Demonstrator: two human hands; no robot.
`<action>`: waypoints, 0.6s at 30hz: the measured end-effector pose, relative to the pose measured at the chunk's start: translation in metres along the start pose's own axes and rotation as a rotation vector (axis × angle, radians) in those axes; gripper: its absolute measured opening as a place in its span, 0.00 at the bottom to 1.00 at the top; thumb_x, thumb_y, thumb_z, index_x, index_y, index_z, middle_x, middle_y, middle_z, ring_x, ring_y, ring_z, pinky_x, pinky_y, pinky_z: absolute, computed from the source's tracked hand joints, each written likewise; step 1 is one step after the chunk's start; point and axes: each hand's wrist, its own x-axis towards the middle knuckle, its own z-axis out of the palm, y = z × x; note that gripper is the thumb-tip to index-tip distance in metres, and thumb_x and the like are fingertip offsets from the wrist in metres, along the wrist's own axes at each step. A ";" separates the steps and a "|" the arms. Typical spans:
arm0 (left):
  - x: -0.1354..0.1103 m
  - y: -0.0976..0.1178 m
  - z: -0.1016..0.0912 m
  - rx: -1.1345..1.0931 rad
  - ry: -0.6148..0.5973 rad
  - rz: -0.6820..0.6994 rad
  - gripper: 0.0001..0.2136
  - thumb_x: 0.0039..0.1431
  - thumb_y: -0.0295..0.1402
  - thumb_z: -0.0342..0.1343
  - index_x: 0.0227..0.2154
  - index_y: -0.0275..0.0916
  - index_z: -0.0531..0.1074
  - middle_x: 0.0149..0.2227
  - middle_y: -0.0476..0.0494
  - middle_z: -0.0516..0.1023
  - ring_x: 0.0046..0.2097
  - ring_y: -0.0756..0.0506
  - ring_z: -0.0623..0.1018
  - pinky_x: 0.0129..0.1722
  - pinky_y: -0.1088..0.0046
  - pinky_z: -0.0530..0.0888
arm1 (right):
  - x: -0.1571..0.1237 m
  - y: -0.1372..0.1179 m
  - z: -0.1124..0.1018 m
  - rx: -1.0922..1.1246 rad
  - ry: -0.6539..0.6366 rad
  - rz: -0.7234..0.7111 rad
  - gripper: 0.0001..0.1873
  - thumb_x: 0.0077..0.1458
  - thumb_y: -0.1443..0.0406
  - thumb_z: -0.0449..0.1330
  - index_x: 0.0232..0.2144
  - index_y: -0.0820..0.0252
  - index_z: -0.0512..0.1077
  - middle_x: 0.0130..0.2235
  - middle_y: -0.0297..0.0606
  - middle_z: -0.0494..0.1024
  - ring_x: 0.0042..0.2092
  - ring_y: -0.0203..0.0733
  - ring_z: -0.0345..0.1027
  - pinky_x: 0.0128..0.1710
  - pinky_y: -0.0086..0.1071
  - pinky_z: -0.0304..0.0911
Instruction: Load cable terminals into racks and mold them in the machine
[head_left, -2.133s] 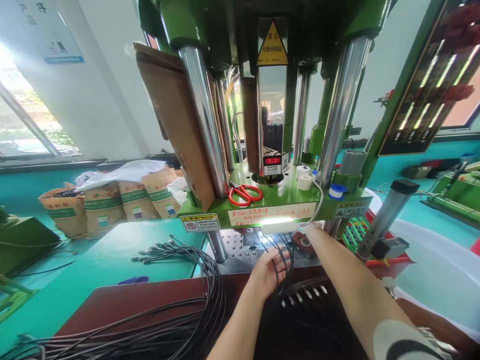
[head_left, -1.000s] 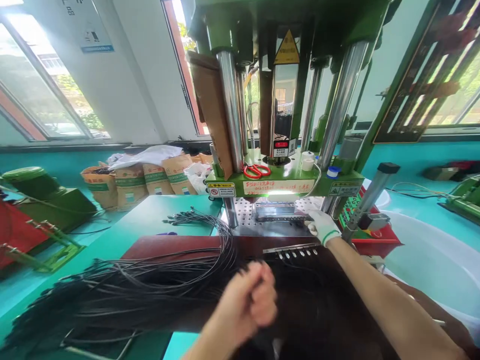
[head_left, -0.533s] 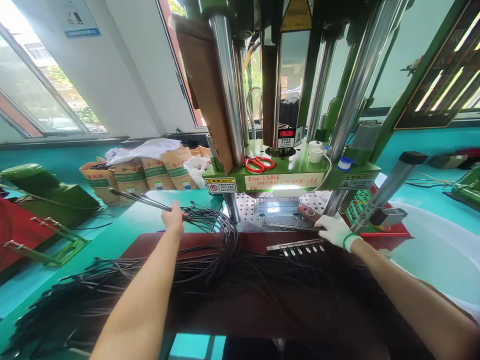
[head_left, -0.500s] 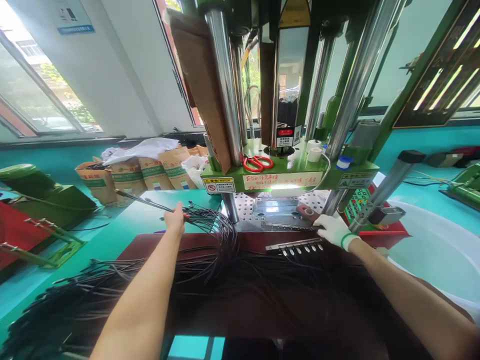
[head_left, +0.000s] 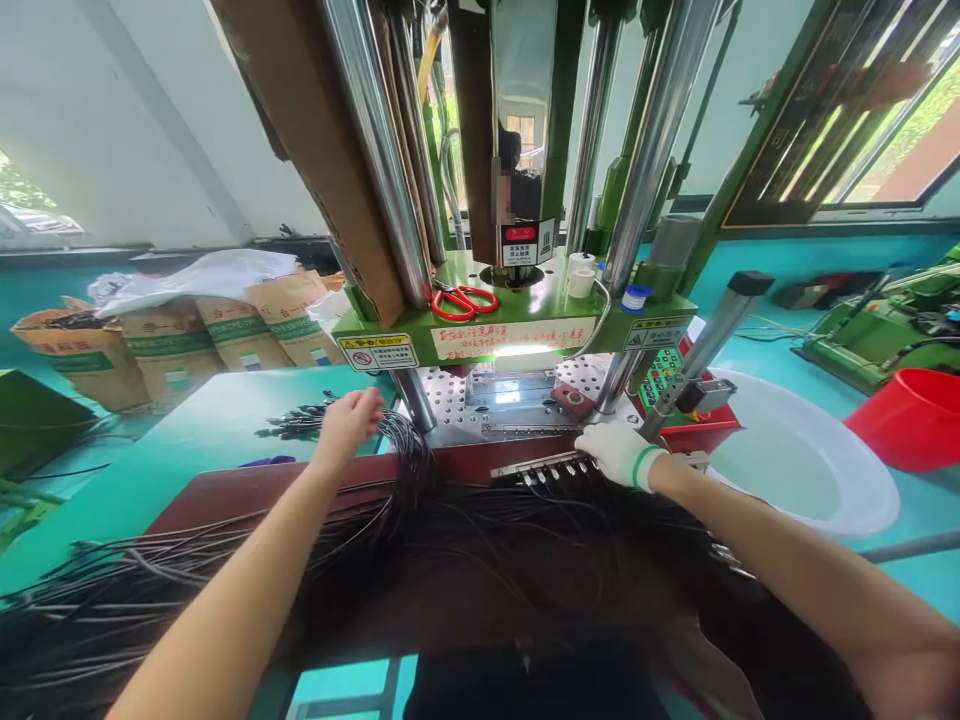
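Observation:
My bare left hand (head_left: 350,425) is closed, fingers curled, over a bundle of black cables (head_left: 409,450); whether any cable is inside the fingers is hidden. The cable ends (head_left: 294,422) fan out on the green table to its left. My right hand (head_left: 616,452), in a white glove with a green cuff, is closed around the right end of a metal strip (head_left: 534,465). Several shiny metal connectors stick out along that strip's front edge. Behind it, a second, darker strip (head_left: 517,430) lies on the bed of the press.
A green press (head_left: 480,340) with steel columns stands in front, with red-handled scissors (head_left: 465,301) on its plate. More black cables (head_left: 150,570) spread across the brown board. A white tub (head_left: 795,450) and a red bucket (head_left: 911,415) stand right; paper sacks (head_left: 180,335) stand back left.
My left hand had cables with their ends raised to the left; those ends now lie on the table. My right hand has shifted from the rear strip to the front strip. The view has turned right.

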 end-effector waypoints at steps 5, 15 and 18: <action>-0.136 0.033 0.067 0.074 -0.741 0.101 0.07 0.45 0.36 0.59 0.18 0.39 0.73 0.22 0.46 0.72 0.30 0.46 0.69 0.34 0.72 0.67 | 0.002 0.009 -0.041 0.042 -0.085 0.065 0.15 0.41 0.70 0.55 0.35 0.59 0.74 0.39 0.44 0.72 0.39 0.49 0.67 0.35 0.36 0.58; -0.187 0.010 0.147 -0.171 -0.841 0.042 0.15 0.39 0.36 0.64 0.33 0.38 0.76 0.37 0.41 0.75 0.48 0.38 0.68 0.52 0.67 0.58 | 0.003 0.036 -0.091 0.222 0.127 0.299 0.16 0.39 0.71 0.54 0.34 0.60 0.75 0.36 0.40 0.75 0.39 0.45 0.66 0.34 0.31 0.57; -0.179 0.013 0.169 -0.251 -0.989 -0.141 0.17 0.42 0.39 0.62 0.35 0.35 0.73 0.33 0.40 0.77 0.38 0.42 0.74 0.42 0.67 0.65 | 0.020 0.037 -0.088 0.311 0.178 0.294 0.16 0.39 0.72 0.56 0.34 0.60 0.75 0.35 0.37 0.75 0.39 0.43 0.66 0.34 0.28 0.58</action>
